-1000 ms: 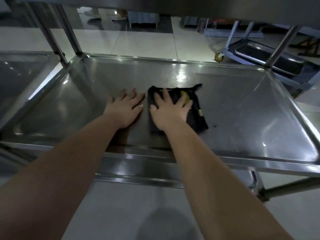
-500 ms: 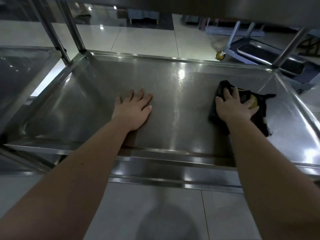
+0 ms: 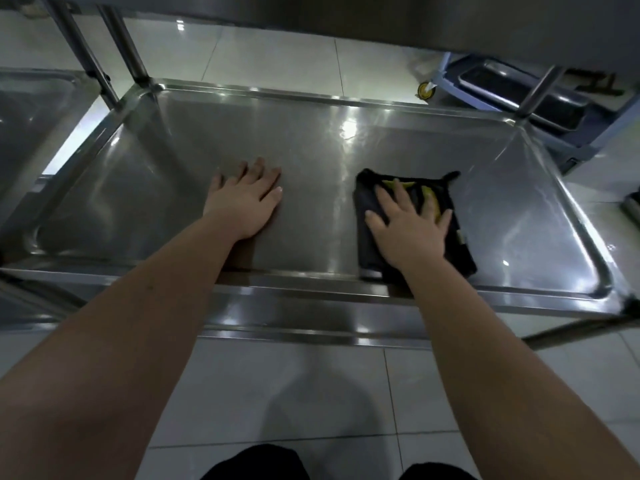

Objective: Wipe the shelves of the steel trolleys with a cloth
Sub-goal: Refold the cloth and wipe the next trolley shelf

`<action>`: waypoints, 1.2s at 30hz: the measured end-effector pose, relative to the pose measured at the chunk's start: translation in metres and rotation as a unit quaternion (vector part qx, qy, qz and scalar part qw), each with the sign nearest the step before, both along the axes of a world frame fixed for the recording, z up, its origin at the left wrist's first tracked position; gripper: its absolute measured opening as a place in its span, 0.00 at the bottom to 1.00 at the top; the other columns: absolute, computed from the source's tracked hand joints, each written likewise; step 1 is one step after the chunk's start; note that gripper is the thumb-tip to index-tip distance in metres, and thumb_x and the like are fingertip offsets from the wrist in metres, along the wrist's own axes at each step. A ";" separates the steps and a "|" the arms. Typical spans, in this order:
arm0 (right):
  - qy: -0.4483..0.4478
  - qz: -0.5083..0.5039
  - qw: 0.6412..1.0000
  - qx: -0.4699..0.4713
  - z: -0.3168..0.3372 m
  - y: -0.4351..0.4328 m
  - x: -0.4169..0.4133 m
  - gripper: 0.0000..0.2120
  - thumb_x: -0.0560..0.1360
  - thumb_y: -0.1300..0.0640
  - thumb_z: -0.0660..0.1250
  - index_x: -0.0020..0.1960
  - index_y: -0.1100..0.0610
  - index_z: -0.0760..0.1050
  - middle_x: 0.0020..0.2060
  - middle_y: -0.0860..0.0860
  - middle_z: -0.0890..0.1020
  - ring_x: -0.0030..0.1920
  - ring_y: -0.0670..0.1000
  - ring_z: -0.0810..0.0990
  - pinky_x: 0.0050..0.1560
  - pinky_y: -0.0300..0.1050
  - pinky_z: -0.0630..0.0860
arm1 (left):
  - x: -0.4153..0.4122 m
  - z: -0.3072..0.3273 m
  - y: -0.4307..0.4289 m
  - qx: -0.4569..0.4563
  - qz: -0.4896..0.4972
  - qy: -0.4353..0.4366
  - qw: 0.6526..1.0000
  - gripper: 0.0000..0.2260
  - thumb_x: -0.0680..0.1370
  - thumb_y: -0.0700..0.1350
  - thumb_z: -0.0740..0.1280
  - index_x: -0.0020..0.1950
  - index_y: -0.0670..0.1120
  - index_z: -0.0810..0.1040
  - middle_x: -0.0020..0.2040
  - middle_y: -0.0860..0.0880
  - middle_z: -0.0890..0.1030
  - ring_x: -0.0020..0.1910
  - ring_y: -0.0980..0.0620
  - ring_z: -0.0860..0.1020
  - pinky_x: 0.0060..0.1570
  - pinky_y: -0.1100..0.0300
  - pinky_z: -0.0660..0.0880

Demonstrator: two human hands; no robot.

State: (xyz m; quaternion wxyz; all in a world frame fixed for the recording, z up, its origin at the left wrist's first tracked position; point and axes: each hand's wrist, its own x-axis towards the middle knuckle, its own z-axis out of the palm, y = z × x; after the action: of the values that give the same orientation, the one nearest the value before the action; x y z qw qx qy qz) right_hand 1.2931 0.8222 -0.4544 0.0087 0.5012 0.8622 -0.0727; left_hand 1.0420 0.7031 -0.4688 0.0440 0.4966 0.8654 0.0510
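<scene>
Our right hand (image 3: 410, 226) lies flat on the dark cloth (image 3: 459, 251), fingers spread and straight. It presses the cloth down and does not grip it. The cloth is folded into a rough rectangle with a yellow marking showing between the fingers. It sits on the right half of the trolley shelf (image 3: 311, 216), its near edge just beside the front rim. Our left hand (image 3: 244, 202) rests palm-down on bare steel near the middle of the shelf, fingers loose and holding nothing, well apart from the cloth. It seems to be there to brace us.

We judge the cloth to be light, soft and limp. It should slide easily over polished steel, but a loose corner, like the one poking out at the far right edge, could roll under or drag behind. A flat palm over the middle of the fold, as now, looks the best hold because it spreads the pressure and keeps the layers together. For the raised rim and rounded corners, we would probably bunch an edge under the fingertips.

The shelf is hard, smooth and glossy, and light glints off its surface. A second steel trolley (image 3: 38, 109) stands to the left, and another with a yellow caster (image 3: 425, 90) stands beyond on the tiled floor (image 3: 311, 393).
</scene>
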 end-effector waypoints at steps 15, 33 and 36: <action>0.110 0.077 0.990 -0.049 0.018 -0.070 -0.056 0.30 0.79 0.35 0.51 0.78 0.38 0.50 0.79 0.40 0.49 0.77 0.64 0.41 0.72 0.68 0.39 | 0.023 0.024 -0.012 0.231 0.018 -0.137 0.963 0.18 0.82 0.49 0.58 0.73 0.53 0.70 0.77 0.50 0.64 0.76 0.50 0.61 0.75 0.46 0.50; 0.098 0.118 0.987 -0.048 -0.005 -0.003 -0.017 0.26 0.82 0.39 0.38 0.79 0.40 0.45 0.79 0.44 0.50 0.79 0.53 0.45 0.75 0.59 0.36 | 0.120 0.010 0.008 0.015 0.035 -0.022 0.999 0.30 0.74 0.72 0.44 0.76 0.67 0.49 0.80 0.56 0.46 0.78 0.43 0.41 0.66 0.31 0.31; 0.039 0.123 0.991 -0.022 -0.006 -0.004 -0.020 0.26 0.81 0.38 0.38 0.78 0.39 0.45 0.79 0.43 0.49 0.79 0.55 0.44 0.75 0.64 0.37 | 0.078 0.008 -0.009 0.032 0.080 -0.008 0.996 0.31 0.74 0.74 0.45 0.76 0.68 0.51 0.80 0.56 0.49 0.78 0.42 0.44 0.68 0.31 0.37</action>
State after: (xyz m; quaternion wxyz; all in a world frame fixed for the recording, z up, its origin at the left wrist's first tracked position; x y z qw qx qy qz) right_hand 1.2731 0.8181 -0.4605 -0.0044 0.3879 0.9151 -0.1097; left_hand 1.1201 0.6945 -0.4611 0.0307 0.4261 0.9001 0.0858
